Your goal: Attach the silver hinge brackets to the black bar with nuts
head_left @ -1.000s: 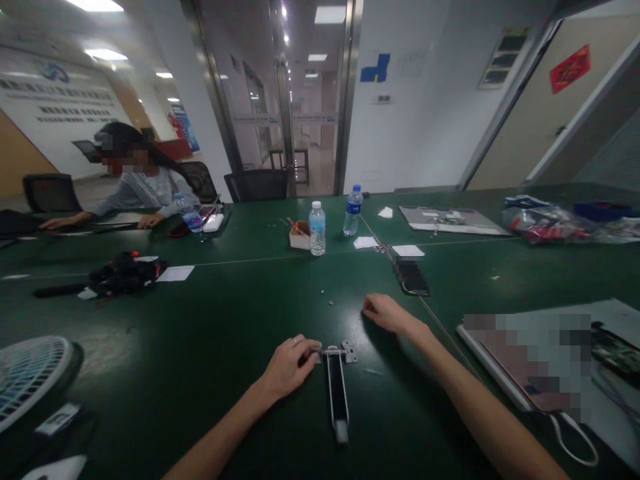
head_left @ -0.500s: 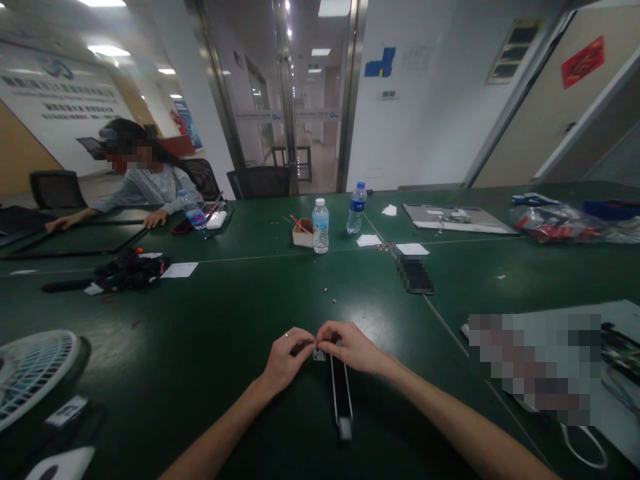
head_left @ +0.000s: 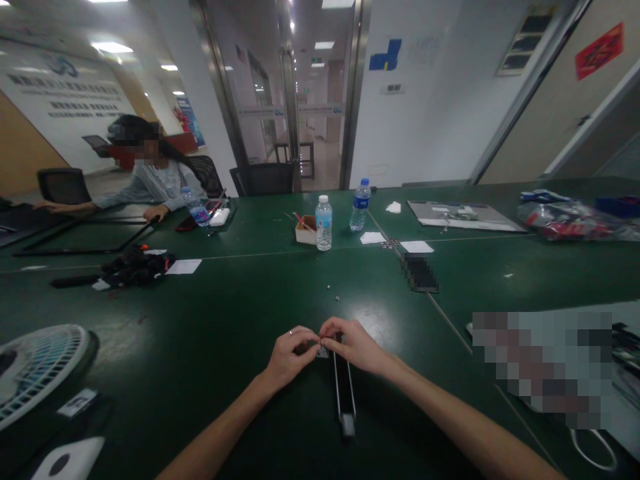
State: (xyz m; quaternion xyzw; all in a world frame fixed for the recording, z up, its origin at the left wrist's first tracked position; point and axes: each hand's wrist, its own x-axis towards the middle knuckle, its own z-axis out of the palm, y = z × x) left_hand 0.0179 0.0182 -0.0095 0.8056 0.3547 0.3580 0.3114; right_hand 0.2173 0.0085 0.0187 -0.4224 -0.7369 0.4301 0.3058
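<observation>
My left hand (head_left: pixel 293 355) and my right hand (head_left: pixel 354 345) meet fingertip to fingertip, each closed in a pinch. What sits between the fingertips is too small to make out. Just under them shows a small light metal plate (head_left: pixel 323 354), partly covered by the fingers. A long narrow metal frame (head_left: pixel 354 393), dark along its middle and with a grey block at the near end, lies on the green table below my right hand, which hides its far end. Beyond the hands lie two tiny pieces, one light bit (head_left: pixel 329 287) and one ring-like piece (head_left: pixel 337 298).
Water bottles (head_left: pixel 324 227) and a small box (head_left: pixel 305 231) stand farther back on the table (head_left: pixel 240 293). A white fan (head_left: pixel 45 367) is at left, a dark phone-like slab (head_left: pixel 420 273) at right. Across the table, a co-worker (head_left: pixel 160 173) touches a black frame (head_left: pixel 75 251).
The view has shifted slightly, so most things sit a little to the right. My hands stay pinched together over the plate. The co-worker's far arm has reached farther left.
</observation>
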